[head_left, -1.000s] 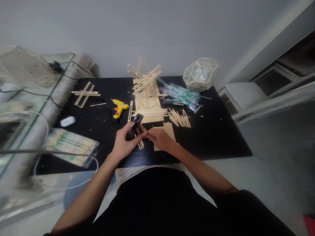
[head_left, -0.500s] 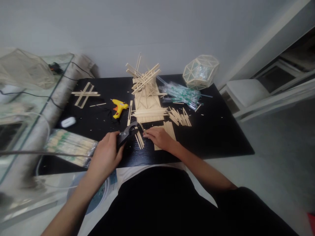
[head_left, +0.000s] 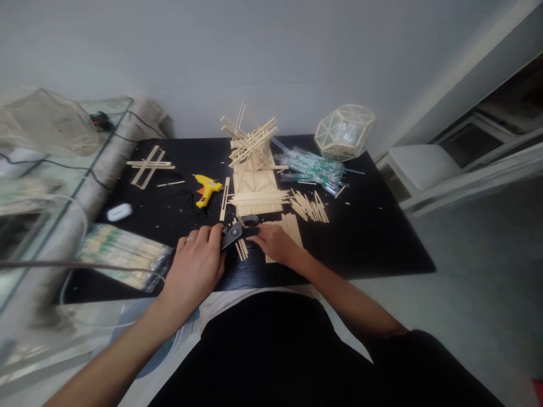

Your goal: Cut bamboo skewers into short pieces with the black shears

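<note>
Left hand [head_left: 197,264]: grip closed round the handles of a black cutter [head_left: 236,230], its jaws parted beside the right fingertips. Right hand [head_left: 275,242]: grip pinched on a thin wooden stick [head_left: 241,221], which lies at the cutter's jaws, above the black bench [head_left: 360,243]. Loose short sticks [head_left: 242,249] just below. Beyond, yellow glue gun [head_left: 207,191] left; crisscrossed stick pile [head_left: 253,141] centre; polyhedral stick frame [head_left: 345,133] far right.

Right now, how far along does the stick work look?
Partway, seemingly. The geometric stick frame at back right looks complete, and short sticks lie piled. In hand: the left hand grips a black cutter beside the right hand. Probably left: the loose long sticks, with the yellow glue gun unheld.
</note>
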A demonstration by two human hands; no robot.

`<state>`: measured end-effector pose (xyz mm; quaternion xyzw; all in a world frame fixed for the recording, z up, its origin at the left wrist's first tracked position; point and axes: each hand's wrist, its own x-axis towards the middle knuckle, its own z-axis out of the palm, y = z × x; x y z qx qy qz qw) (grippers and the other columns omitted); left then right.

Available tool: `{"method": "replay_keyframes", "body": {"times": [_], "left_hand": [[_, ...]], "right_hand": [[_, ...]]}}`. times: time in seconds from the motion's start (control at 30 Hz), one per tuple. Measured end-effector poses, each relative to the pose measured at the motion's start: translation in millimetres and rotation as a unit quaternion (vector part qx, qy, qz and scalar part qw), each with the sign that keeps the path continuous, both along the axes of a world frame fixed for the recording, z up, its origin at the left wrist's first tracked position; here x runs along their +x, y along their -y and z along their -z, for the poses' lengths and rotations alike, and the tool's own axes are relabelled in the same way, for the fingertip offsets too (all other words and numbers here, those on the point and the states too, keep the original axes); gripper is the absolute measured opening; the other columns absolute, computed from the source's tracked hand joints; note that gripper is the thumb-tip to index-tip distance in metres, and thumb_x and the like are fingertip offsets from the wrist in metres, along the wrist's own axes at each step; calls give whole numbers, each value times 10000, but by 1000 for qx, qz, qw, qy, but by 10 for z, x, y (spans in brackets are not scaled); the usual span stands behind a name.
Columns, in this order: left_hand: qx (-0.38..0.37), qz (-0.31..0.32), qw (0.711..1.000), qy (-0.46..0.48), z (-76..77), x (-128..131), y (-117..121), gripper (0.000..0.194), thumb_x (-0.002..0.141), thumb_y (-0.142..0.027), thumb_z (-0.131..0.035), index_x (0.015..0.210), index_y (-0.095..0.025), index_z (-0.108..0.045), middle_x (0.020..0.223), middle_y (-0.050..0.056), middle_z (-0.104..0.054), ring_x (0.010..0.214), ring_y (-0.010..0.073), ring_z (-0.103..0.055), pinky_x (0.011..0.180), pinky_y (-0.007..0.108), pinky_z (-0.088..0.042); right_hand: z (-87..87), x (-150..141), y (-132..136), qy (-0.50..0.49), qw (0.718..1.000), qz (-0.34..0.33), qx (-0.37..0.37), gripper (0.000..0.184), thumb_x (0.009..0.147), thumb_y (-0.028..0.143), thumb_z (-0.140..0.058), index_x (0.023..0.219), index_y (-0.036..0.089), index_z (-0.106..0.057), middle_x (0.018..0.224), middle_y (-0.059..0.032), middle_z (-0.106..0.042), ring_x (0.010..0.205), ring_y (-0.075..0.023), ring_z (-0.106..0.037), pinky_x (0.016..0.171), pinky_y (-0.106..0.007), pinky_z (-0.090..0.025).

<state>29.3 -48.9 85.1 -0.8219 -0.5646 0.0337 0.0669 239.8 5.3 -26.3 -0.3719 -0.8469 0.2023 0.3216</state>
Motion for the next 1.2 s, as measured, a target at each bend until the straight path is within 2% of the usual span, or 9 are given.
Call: {"method": "replay_keyframes", "body": {"times": [0.23, 0.43, 0.63, 0.93, 1.07, 1.2], "left_hand": [[-12, -9, 1000, -22, -31, 39, 1, 320, 947, -200, -516, 1245, -121, -599, 1016, 165, -668, 933, 355, -658, 793, 440, -468], [-28, -15, 998, -50, -30, 33, -9, 193, 925, -150, -503, 1087, -164, -607, 911, 133, -640, 856, 324, -658, 755, 401, -468], [-21, -6, 998, -63, 2, 6, -4, 268, 914, -38, -388, 1034, -165, -591, 851, 117, -624, 742, 289, -655, 673, 365, -466], [-39, -8, 998, -56, 19, -26, -14, 270, 912, -30, -377, 1021, -164, -584, 809, 102, -616, 685, 286, -673, 591, 339, -452], [-39, -10, 998, -42, 26, -66, -58, 261, 907, -45, -417, 1043, -175, -597, 864, 108, -647, 737, 275, -683, 654, 345, -492], [-22, 0, 1000, -7, 85, -204, -123, 263, 881, -114, -519, 1116, -176, -618, 962, 132, -678, 869, 306, -688, 796, 397, -535]], "right_hand": [[-4, -1, 8, -3, 1000, 0, -8, 143, 1033, 207, -612, 953, 155, -719, 952, -102, -773, 880, -216, -730, 828, -316, -542], [8, 4, 10, 8, 1000, -7, -4, 102, 1012, 163, -628, 942, 153, -702, 923, -102, -765, 865, -225, -738, 822, -323, -545], [25, 0, 5, 16, 1000, -7, 2, 185, 1055, 209, -563, 938, 159, -696, 897, -86, -754, 837, -210, -721, 797, -321, -546], [-11, -9, 20, 22, 1000, -2, 4, 202, 1058, 225, -564, 946, 146, -714, 893, -95, -757, 827, -206, -714, 784, -313, -539], [-77, -14, 18, 14, 1000, 6, -27, 185, 1034, 240, -619, 922, 140, -727, 880, -95, -765, 814, -207, -717, 781, -309, -530], [-220, 40, 4, -33, 994, -18, -103, 150, 1003, 264, -676, 928, 166, -761, 875, -59, -787, 818, -189, -740, 799, -298, -541]]}}
